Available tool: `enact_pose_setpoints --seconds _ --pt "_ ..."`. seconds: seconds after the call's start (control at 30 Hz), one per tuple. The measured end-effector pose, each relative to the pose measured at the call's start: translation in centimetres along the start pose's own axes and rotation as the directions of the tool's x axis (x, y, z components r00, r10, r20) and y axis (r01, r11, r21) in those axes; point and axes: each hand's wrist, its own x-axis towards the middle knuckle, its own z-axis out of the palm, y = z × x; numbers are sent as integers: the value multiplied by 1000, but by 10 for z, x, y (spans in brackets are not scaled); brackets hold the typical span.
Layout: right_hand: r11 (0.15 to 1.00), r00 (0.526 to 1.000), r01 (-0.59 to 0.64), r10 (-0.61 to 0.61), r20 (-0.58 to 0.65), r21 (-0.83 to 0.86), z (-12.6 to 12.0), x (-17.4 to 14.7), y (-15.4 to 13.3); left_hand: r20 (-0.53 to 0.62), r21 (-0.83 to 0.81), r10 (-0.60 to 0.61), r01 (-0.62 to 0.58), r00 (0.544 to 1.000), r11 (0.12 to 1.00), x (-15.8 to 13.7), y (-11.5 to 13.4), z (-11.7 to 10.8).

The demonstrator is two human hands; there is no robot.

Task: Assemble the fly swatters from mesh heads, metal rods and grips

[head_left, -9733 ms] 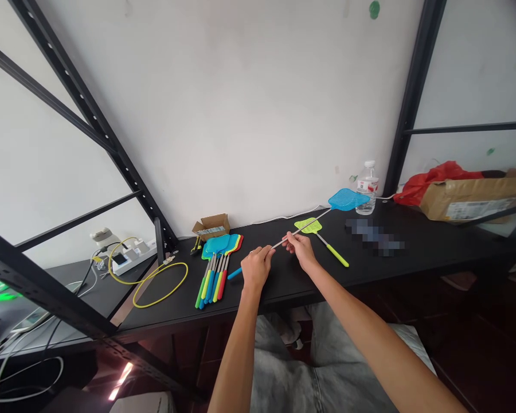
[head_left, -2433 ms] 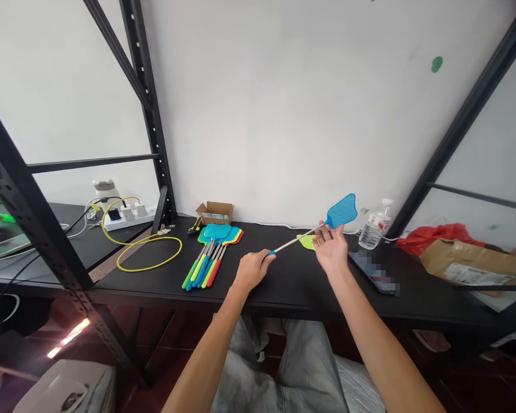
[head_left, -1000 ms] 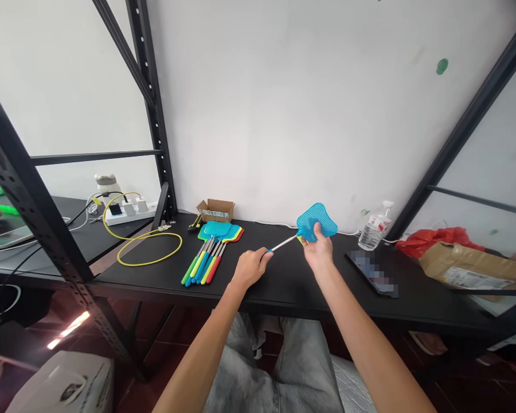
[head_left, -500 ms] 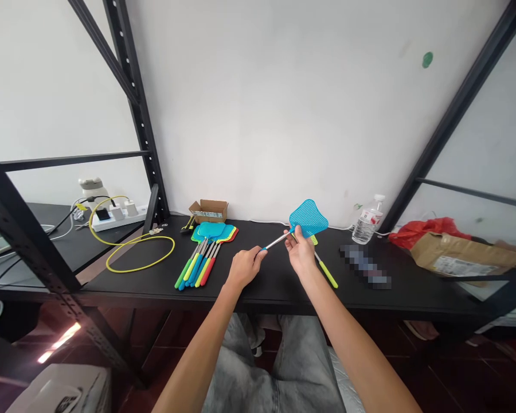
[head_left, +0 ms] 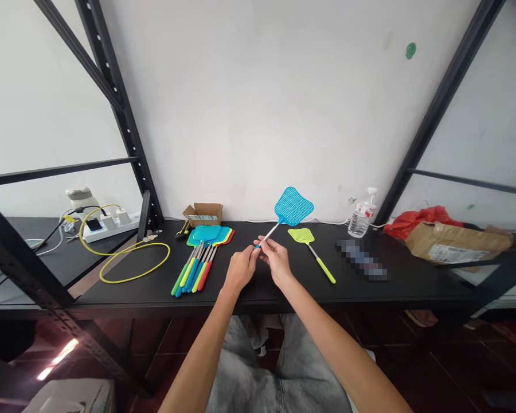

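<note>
A blue fly swatter (head_left: 294, 206) is held up over the table, its mesh head tilted up and to the right. Its handle is wrapped in my left hand (head_left: 241, 267), which hides most of the grip. My right hand (head_left: 277, 261) pinches the metal shaft low down, close beside the left. On the table to the right lies a yellow-green fly swatter (head_left: 325, 269), apart from both hands. To the left, several fly swatters (head_left: 198, 261) with blue, green, yellow and red handles lie fanned together, heads overlapping toward the wall.
Behind the pile stands an open cardboard box (head_left: 208, 213). A yellow cable (head_left: 168, 252) loops at left, near a power strip (head_left: 112, 227). To the right are a water bottle (head_left: 363, 213), a pixelated item (head_left: 361, 260) and a brown package (head_left: 460, 244). Black shelf posts (head_left: 438, 103) flank the table.
My right hand has slid down the shaft from the swatter's head to beside my left hand. The head now points more upward, and the yellow-green swatter is fully uncovered.
</note>
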Motion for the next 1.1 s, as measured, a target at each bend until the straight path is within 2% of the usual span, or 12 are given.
enact_pose_setpoints --seconds 0.13,0.23,0.3,0.37,0.43,0.53,0.6,0.67,0.77,0.9,1.1 --pt "997 1000 28 -29 -4 -66 -9 9 -12 31 -7 6 -6 1000 1000 -1 5 -4" --pt "992 995 49 -58 -77 -113 -26 24 -29 41 3 -25 25 999 1000 -2 8 -6" --pt "975 991 39 -66 -117 -217 -42 35 -41 38 3 -32 32 999 999 -2 8 -6" --pt "923 990 15 -68 -126 -385 -62 45 -54 38 4 -34 34 999 999 -2 8 -6" --pt "787 988 1 -96 -120 -617 -81 51 -65 49 11 -44 43 998 999 -2 7 -5" --pt "393 989 -34 -118 -87 -919 -106 56 -77 67 25 -60 59 996 998 -2 7 -4" --pt "176 992 -61 -98 -79 -983 -119 57 -81 76 30 -68 66 995 997 -2 8 -4" --pt "44 993 -78 -83 -81 -996 -128 55 -80 80 35 -78 76 994 996 -2 7 -4" --pt "-69 992 -98 -84 -92 -993 -137 52 -73 79 42 -80 77 994 996 -2 7 -3" --pt "-146 992 -111 -80 -100 -983 -141 45 -64 75 50 -67 63 995 997 -2 6 -3" --pt "-264 991 -130 -76 -113 -956 -132 36 -64 86 61 -92 87 992 994 -2 7 -2"
